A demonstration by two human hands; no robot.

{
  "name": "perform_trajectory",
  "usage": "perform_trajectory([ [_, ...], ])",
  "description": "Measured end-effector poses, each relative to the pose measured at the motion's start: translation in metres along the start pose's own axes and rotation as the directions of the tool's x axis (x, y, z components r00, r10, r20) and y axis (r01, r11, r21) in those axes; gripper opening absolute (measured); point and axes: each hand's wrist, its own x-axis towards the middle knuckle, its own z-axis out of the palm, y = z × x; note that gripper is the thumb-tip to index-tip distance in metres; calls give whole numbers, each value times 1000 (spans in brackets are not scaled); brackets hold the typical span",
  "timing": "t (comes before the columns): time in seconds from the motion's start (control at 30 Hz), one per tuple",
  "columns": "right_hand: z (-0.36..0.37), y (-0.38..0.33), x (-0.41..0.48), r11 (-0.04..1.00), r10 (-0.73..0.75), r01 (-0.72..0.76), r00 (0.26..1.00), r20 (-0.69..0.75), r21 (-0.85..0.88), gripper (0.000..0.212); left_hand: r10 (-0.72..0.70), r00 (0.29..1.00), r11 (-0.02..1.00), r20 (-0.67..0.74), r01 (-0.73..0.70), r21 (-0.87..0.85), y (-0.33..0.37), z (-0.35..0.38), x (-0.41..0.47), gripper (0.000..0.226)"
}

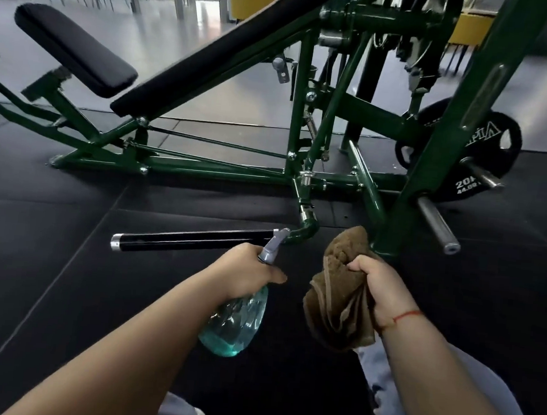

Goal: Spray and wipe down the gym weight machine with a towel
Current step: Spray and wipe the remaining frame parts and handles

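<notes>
Left hand (247,270) grips the teal spray bottle (235,322) by its neck, right hand (379,286) clutches the brown towel (337,294) just beside the green machine (301,173) frame's base.

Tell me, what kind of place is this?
Probably a gym: there is a green weight machine with a black padded bench, a round weight plate on its peg, and dark rubber floor mats.

Left: I saw the teal plastic spray bottle (237,319) before the black handle bar (191,239).
Right: the brown cloth towel (337,294) sat just beside the green steel upright (432,174).
</notes>
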Motion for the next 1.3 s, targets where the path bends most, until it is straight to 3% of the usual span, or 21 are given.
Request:
perform_trajectory([
  [0.2, 14, -13, 4, 979, -151, 145, 988, -32, -145, 31, -14, 1000, 993, -21, 17, 114, -5, 1, 24, 28],
  [0.3, 28, -14, 6, 886, -320, 292, 947, -21, -361, 48, 13, 1000, 992, 5, -13, 129, -6, -1, 30, 27],
  [0.37, 44, -8, 9, 694, -501, 430, 865, 43, -577, 58, 43, 999, 996, 1, -43, 78, -6, -6, 33, 23],
  [0.43, 64, 5, 12, 432, -637, 570, 741, 211, -698, 58, 82, 995, 997, -53, -82, 15, -6, -14, 31, 17],
  [0.5, 84, 17, 18, 210, -660, 608, 666, 348, -766, 58, 121, 985, 991, -122, -126, -33, -10, -24, 29, 15],
  [0.53, 92, 18, 24, 153, -665, 598, 651, 366, -786, 57, 140, 978, 988, -153, -148, -39, -13, -28, 28, 15],
  [0.57, 97, 12, 30, 156, -668, 571, 662, 340, -806, 53, 159, 971, 985, -181, -168, -31, -15, -31, 27, 16],
  [0.67, 108, -18, 60, 333, -599, 443, 781, 176, -832, 28, 197, 956, 980, -219, -199, 12, -24, -37, 28, 17],
  [0.7, 112, -29, 69, 335, -573, 403, 805, 156, -851, 21, 198, 955, 980, -220, -199, 17, -26, -38, 29, 17],
  [0.87, 122, -56, 95, 318, -454, 352, 872, 184, -880, 19, 163, 972, 986, -170, -165, 1, -29, -38, 32, 15],
  [1.0, 112, -62, 94, 486, -360, 358, 913, 191, -797, 19, 148, 978, 989, -149, -146, 23, -25, -40, 34, 14],
  [1.07, 107, -53, 85, 506, -394, 397, 896, 204, -766, 16, 144, 977, 990, -158, -140, 31, -23, -41, 33, 13],
  [1.2, 106, -16, 59, 313, -590, 523, 761, 269, -793, 11, 138, 972, 990, -188, -132, 48, -21, -40, 34, 15],
  [1.3, 110, 4, 42, 355, -673, 542, 714, 194, -762, 14, 136, 969, 990, -208, -127, 55, -19, -38, 34, 16],
])
